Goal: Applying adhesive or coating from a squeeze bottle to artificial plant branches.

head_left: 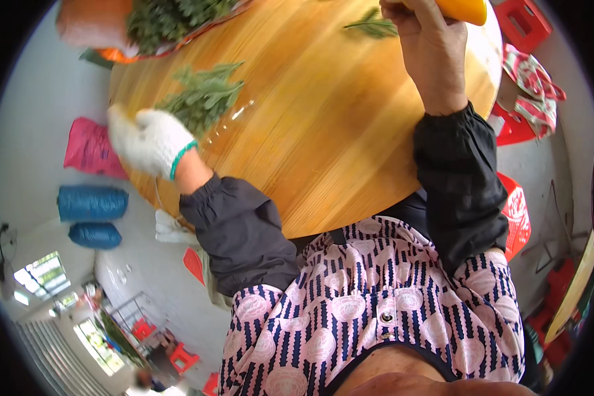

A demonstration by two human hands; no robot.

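Observation:
My left hand [150, 140] wears a white knitted glove with a green cuff and is over the left edge of the round wooden table [310, 132]. Motion smears its fingers, so I cannot make out whether they hold anything. Right beside it lies a bunch of leafy greens [208, 96]. My bare right hand [435, 49] is at the far right of the table, its fingers wrapped round a smooth yellow-orange object [467, 9]. The top edge of the view cuts that object off. A small green sprig [374, 25] lies just left of this hand.
At the far left, a heap of greens [171, 23] sits on an orange-and-red wrapping. Clear plastic bits [237, 112] glint on the tabletop. Pink [92, 146] and blue bundles [93, 202] rest beyond the left edge. Red stools [523, 23] stand along the right side.

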